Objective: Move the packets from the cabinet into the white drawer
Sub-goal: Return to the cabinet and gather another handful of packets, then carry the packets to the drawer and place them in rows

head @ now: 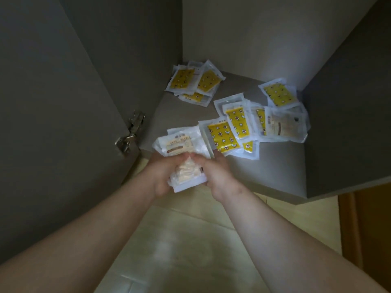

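Note:
Several clear packets with yellow patterned inserts lie scattered on the grey cabinet shelf (275, 166): one pile (195, 81) in the back left corner, another spread (254, 123) across the middle and right. At the shelf's front edge, my left hand (164, 176) and my right hand (218, 176) together grip a small stack of packets (186, 172), fingers curled round its two sides. The stack's far end overlaps more packets (179, 142) lying on the shelf. The white drawer is out of view.
The open cabinet door (53, 113) stands at the left, with a metal hinge (129, 134) near my left hand. The cabinet's right wall (349, 123) closes that side. Pale tiled floor (190, 240) lies below, and a wooden panel (364, 229) shows at the lower right.

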A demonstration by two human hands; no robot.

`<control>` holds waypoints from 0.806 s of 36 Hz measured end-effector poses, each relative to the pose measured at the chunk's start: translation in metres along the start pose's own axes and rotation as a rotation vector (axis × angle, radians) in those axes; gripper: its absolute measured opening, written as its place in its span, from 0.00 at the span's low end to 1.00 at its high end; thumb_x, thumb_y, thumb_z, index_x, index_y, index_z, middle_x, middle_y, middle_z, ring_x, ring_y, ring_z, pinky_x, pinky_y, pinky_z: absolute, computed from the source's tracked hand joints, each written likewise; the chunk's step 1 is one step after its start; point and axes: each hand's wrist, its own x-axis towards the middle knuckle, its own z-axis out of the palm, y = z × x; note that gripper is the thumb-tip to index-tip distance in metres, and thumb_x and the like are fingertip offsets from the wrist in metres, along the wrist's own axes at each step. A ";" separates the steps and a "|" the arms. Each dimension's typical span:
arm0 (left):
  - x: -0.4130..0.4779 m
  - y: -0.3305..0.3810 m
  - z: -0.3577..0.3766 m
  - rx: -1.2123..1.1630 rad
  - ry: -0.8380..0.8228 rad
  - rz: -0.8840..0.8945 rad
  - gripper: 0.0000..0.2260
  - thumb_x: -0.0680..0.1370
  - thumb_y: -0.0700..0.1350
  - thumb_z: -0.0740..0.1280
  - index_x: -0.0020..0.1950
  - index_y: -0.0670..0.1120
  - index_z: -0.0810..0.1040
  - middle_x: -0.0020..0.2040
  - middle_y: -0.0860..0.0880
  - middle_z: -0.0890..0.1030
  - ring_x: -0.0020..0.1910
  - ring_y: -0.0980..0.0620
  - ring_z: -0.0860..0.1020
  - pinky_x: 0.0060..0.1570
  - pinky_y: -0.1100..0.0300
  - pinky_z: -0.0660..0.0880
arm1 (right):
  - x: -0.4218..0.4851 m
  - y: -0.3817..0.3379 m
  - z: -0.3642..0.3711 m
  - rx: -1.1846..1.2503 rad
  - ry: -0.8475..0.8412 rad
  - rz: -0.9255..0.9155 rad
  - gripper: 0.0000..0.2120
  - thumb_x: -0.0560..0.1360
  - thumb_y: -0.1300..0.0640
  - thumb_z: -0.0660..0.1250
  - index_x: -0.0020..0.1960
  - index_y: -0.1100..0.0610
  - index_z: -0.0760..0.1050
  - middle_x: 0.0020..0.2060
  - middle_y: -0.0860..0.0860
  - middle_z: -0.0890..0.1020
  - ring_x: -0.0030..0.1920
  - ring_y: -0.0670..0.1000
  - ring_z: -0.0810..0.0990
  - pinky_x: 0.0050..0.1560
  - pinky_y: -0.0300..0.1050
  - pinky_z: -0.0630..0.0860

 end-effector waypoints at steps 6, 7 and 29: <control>-0.027 0.026 -0.011 0.024 -0.088 0.038 0.07 0.76 0.35 0.65 0.51 0.46 0.77 0.46 0.48 0.82 0.41 0.52 0.81 0.37 0.56 0.80 | -0.014 -0.029 -0.003 0.025 -0.087 0.028 0.16 0.70 0.61 0.73 0.56 0.57 0.73 0.53 0.55 0.82 0.49 0.55 0.82 0.47 0.47 0.80; -0.036 0.030 -0.010 0.012 -0.093 0.043 0.09 0.76 0.35 0.65 0.53 0.46 0.77 0.47 0.47 0.82 0.42 0.51 0.81 0.37 0.56 0.80 | -0.020 -0.036 -0.003 0.045 -0.081 0.033 0.17 0.69 0.61 0.73 0.56 0.56 0.73 0.55 0.57 0.81 0.50 0.56 0.82 0.48 0.49 0.80; -0.423 0.231 0.026 -0.030 -0.048 -0.061 0.10 0.74 0.35 0.68 0.55 0.43 0.79 0.49 0.45 0.85 0.47 0.48 0.84 0.44 0.55 0.81 | -0.366 -0.288 0.017 0.016 -0.082 0.180 0.06 0.73 0.59 0.70 0.50 0.55 0.78 0.45 0.54 0.85 0.47 0.57 0.84 0.53 0.60 0.79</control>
